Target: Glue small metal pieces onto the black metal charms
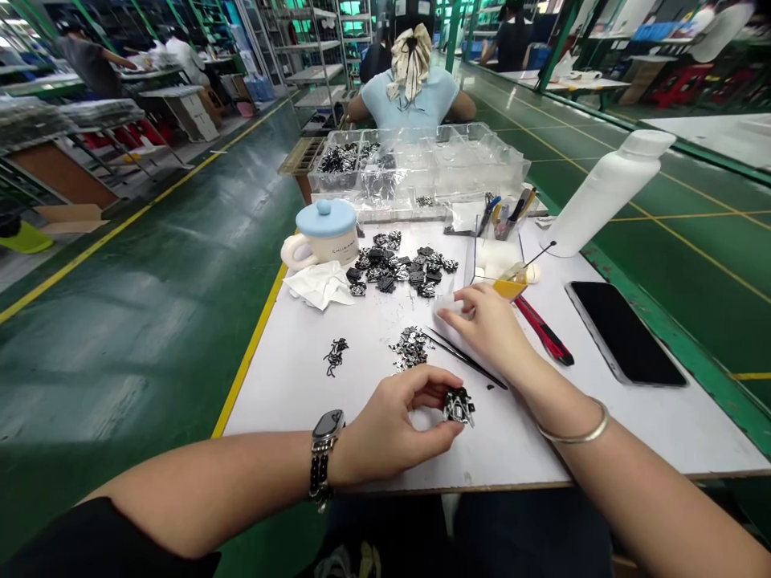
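My left hand [397, 421] rests on the white table [301, 377] near its front edge, fingers pinched on a small black-and-silver part [458, 405]. My right hand [491, 321] reaches forward with fingers curled around something small and pale by a yellow dish [509, 287]. Black tweezers [463, 357] lie on the table just under the right wrist. A small pile of silvery parts [410, 348] sits between the hands. A larger heap of black parts [401, 269] lies farther back.
A white mug with a blue lid [325, 233], a crumpled tissue [319, 285], a red knife [545, 331], a phone [623, 331], a white bottle [608, 193] and clear trays [422, 168] surround the work spot. A person sits beyond the trays.
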Demonstrator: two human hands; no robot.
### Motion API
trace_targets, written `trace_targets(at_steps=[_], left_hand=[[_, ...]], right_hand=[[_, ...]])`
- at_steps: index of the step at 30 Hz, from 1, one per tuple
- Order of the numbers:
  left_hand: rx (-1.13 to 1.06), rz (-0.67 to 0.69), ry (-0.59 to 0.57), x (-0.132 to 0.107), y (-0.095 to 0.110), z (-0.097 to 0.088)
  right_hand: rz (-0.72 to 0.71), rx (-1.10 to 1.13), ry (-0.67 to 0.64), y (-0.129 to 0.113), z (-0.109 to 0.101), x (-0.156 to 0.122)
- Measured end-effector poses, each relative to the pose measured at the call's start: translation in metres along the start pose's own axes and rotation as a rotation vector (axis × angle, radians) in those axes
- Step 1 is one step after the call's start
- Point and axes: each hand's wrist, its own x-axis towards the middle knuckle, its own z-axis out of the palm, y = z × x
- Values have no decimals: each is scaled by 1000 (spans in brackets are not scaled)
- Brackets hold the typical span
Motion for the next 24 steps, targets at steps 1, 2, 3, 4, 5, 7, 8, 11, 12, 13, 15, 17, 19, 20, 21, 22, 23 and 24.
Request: trace_targets(at_steps=[1, 2, 3, 4, 5, 7, 8, 11, 12, 13, 15, 17, 19, 20, 21, 22, 23, 24], left_hand=[[-10, -11, 3, 0, 0, 0], [-16, -20, 11, 0, -1, -1], [-20, -30, 24, 0, 0, -3], [-27, -40, 38, 1, 0, -4], [-36, -50, 47, 2, 0, -7], [-58, -71, 54, 5, 1, -11], [-70, -81, 53, 6, 2, -12], [-93, -122, 31, 8, 1, -16], [-98, -135, 22, 8, 1, -16], [-103, -149, 12, 8, 1, -16], [-109, -172, -4, 8, 0, -17], [-109, -188, -14, 8, 0, -17], [-100, -196, -16, 9, 0, -17], [-95, -198, -16, 9, 0, -17], [-90, -201, -14, 9, 0, -17], [-86, -203, -13, 10, 0, -16], [-84, -204, -11, 10, 0, -16], [-83, -206, -12, 10, 0, -16]], right_hand=[[12, 45, 1, -1, 3, 0], [30, 102, 1, -4, 3, -2], [52, 167, -2, -7, 2, -4], [76, 230, -6, -12, -2, -7], [99, 282, -11, -16, -7, -10], [114, 403, 12, -26, -18, -15], [105, 475, 45, -29, -24, -18], [49, 621, 163, -35, -36, -27], [23, 619, 189, -36, -38, -31], [-10, 589, 203, -37, -38, -35], [-120, 547, 205, -39, -36, -43], [-233, 528, 188, -41, -32, -51], [-295, 498, 179, -41, -28, -57], [-301, 474, 177, -41, -26, -59], [-297, 446, 177, -41, -25, -61], [-293, 425, 175, -40, -24, -63], [-291, 413, 171, -40, -23, -65], [-288, 409, 171, -39, -23, -66]])
